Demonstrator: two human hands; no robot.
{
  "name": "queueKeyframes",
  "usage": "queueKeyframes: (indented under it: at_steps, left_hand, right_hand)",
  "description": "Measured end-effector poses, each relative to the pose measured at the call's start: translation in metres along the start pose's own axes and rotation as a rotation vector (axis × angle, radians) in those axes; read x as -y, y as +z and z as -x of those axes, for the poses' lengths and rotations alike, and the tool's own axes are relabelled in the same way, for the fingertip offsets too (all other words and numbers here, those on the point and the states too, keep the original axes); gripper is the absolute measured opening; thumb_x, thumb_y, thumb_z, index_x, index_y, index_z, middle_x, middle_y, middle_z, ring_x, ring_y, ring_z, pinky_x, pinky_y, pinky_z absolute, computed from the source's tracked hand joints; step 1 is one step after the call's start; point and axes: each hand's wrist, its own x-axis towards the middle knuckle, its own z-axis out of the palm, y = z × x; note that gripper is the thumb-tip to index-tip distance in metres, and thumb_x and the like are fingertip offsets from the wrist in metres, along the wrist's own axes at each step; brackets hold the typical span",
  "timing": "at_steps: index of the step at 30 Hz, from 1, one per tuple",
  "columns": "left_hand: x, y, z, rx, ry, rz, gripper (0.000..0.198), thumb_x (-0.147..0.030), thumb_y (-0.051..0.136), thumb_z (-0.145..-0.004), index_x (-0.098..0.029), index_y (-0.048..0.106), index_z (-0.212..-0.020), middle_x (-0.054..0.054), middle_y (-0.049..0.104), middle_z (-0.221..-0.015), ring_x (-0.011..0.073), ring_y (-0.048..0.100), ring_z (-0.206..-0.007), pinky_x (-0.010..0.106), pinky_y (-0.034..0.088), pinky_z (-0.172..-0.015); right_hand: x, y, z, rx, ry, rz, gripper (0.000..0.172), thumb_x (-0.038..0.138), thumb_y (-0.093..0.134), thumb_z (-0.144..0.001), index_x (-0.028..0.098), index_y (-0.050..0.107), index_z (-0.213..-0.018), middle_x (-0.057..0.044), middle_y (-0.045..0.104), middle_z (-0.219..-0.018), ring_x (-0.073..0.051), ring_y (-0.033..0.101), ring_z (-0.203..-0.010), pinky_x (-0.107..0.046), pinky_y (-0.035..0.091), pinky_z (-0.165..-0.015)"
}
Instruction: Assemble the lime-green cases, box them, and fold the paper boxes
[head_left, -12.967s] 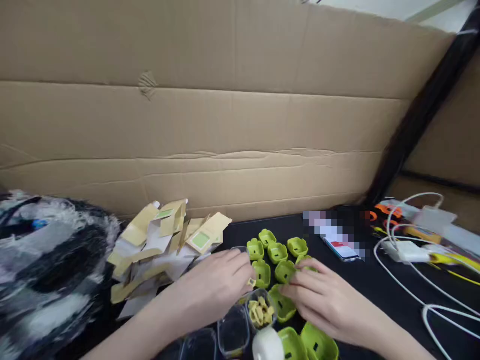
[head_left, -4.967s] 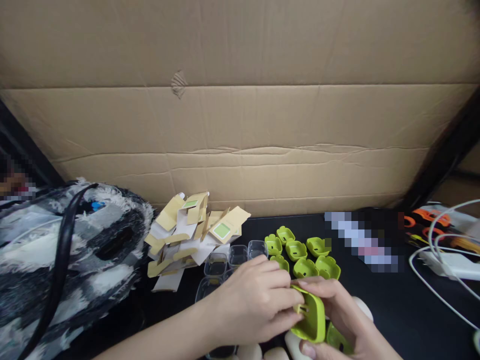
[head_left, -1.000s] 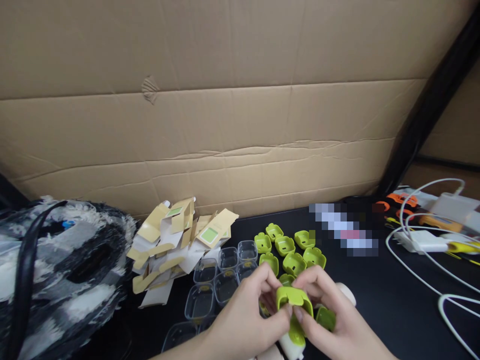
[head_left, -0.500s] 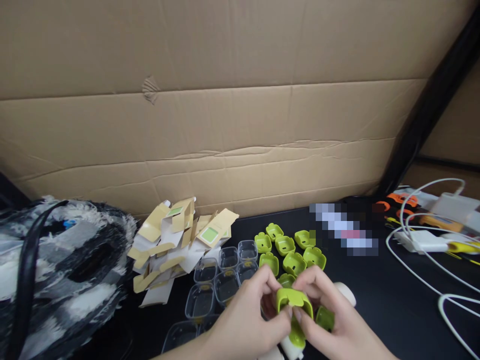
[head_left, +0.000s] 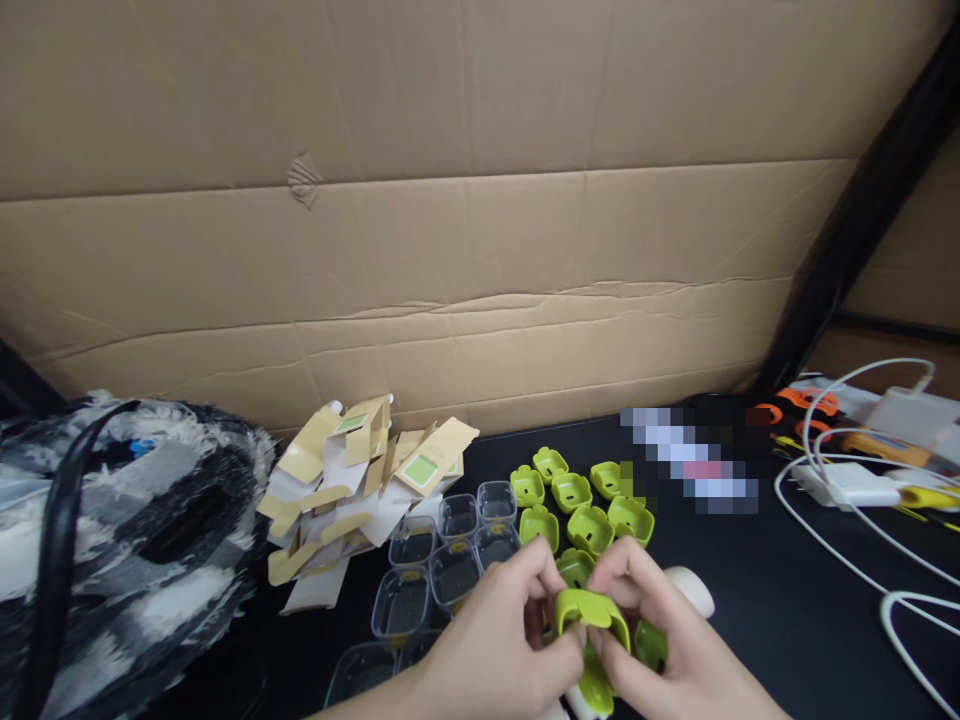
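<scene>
Both my hands grip one green plastic cover (head_left: 592,608) near the bottom of the view. My left hand (head_left: 502,640) pinches its left side, thumb pressed at the inner edge. From the right, my right hand (head_left: 664,635) pinches it the same way, the two thumbs close together. The cover is tilted with its hollow toward me. Beneath it shows another green piece (head_left: 596,690) with white under it, partly hidden. Several like green covers (head_left: 589,530) lie just beyond my hands. A white rounded piece (head_left: 691,590) sits behind my right hand.
Clear plastic cups (head_left: 401,603) stand left of my hands, with opened cardboard boxes (head_left: 360,490) behind them. A black-and-white shaggy bag (head_left: 165,530) fills the left. White cables (head_left: 814,530) and orange-handled tools (head_left: 810,402) lie right. A cardboard wall (head_left: 465,240) rises behind.
The held green cover has shifted slightly down and right, tipping a little. Both hands keep their pinch on it. The view has moved very slightly.
</scene>
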Motion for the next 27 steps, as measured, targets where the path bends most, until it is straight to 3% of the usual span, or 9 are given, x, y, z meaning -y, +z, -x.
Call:
queueKeyframes:
  at_steps: [12,18,22,27]
  left_hand:
    - [-0.005,-0.001,0.002,-0.009,-0.011,-0.106,0.015,-0.018,0.055,-0.071,-0.022,0.040,-0.069,-0.008,0.040,-0.055,0.0097,0.037,-0.049,0.024,0.026,-0.045]
    - [-0.012,-0.003,0.004,0.023,-0.021,-0.142,0.019,-0.014,0.055,-0.067,-0.021,0.038,-0.065,-0.010,0.033,-0.050,0.0080,0.032,-0.046,0.022,0.021,-0.042]
    - [-0.012,-0.001,0.005,-0.013,-0.019,-0.147,0.014,-0.017,0.056,-0.070,-0.021,0.043,-0.071,-0.008,0.041,-0.055,0.0096,0.039,-0.049,0.022,0.027,-0.045]
    - [-0.010,0.000,0.005,-0.009,0.028,-0.078,0.008,-0.020,0.053,-0.076,-0.021,0.045,-0.077,-0.005,0.049,-0.061,0.0122,0.046,-0.056,0.023,0.034,-0.051]
  right_hand:
    - [-0.008,-0.001,0.003,0.017,-0.035,0.062,0.013,0.022,0.050,-0.074,0.025,0.039,-0.081,0.006,0.052,-0.066,-0.011,0.037,-0.056,-0.025,0.034,-0.055]
    - [-0.013,0.003,0.003,0.044,-0.017,-0.007,0.016,0.020,0.052,-0.073,0.024,0.038,-0.081,0.008,0.043,-0.063,-0.010,0.033,-0.055,-0.023,0.028,-0.051]
    - [-0.006,0.003,0.002,0.015,-0.010,-0.047,0.014,0.021,0.052,-0.073,0.024,0.040,-0.079,0.008,0.040,-0.062,-0.010,0.033,-0.056,-0.024,0.027,-0.053]
    - [0.003,0.000,0.001,-0.003,0.019,-0.079,0.019,0.020,0.054,-0.069,0.024,0.038,-0.078,0.007,0.047,-0.061,-0.010,0.034,-0.054,-0.024,0.026,-0.052]
